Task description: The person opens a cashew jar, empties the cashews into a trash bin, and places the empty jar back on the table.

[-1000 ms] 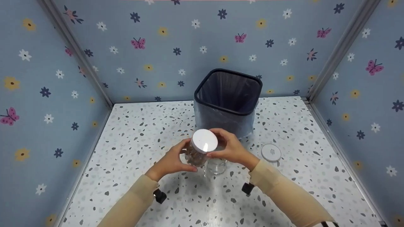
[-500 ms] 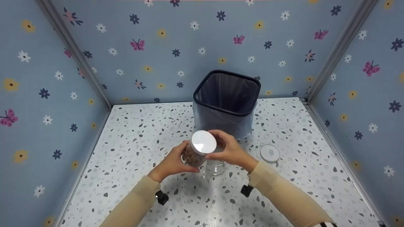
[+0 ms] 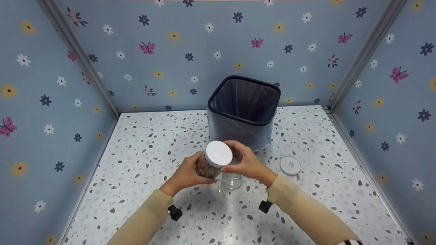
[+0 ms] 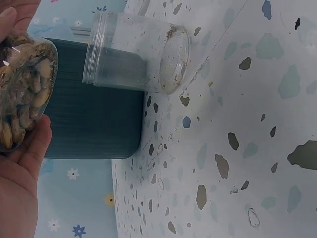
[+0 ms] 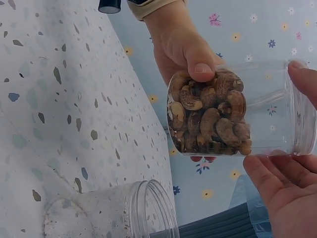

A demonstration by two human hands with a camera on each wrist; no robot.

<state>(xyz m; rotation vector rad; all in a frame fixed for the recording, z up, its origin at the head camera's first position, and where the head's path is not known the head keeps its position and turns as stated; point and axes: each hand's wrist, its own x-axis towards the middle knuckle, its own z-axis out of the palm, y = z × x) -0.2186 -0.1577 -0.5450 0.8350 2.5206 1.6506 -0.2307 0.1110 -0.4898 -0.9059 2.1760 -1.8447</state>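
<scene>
Both hands hold a clear jar of brown-skinned cashews (image 5: 210,116) above the table, in front of the bin. Its white lid (image 3: 219,153) faces up towards the head camera, and the jar leans with its base to the left. My left hand (image 3: 185,175) grips the lower body, thumb in front. With curled fingers and thumb, my right hand (image 3: 250,163) holds the jar at its lid end. Below the right hand a second clear jar (image 4: 138,54) stands lidless on the table, crumbs clinging inside.
A dark-rimmed bin (image 3: 243,134) with a clear liner stands behind the hands. A loose white lid (image 3: 290,165) lies right of the hands on the speckled table (image 3: 153,143). Flower-patterned walls (image 3: 218,41) enclose the back and sides.
The base of the cashew jar has swung slightly left, along with the left hand. Both hands keep their hold, and the head view has shifted a little.
</scene>
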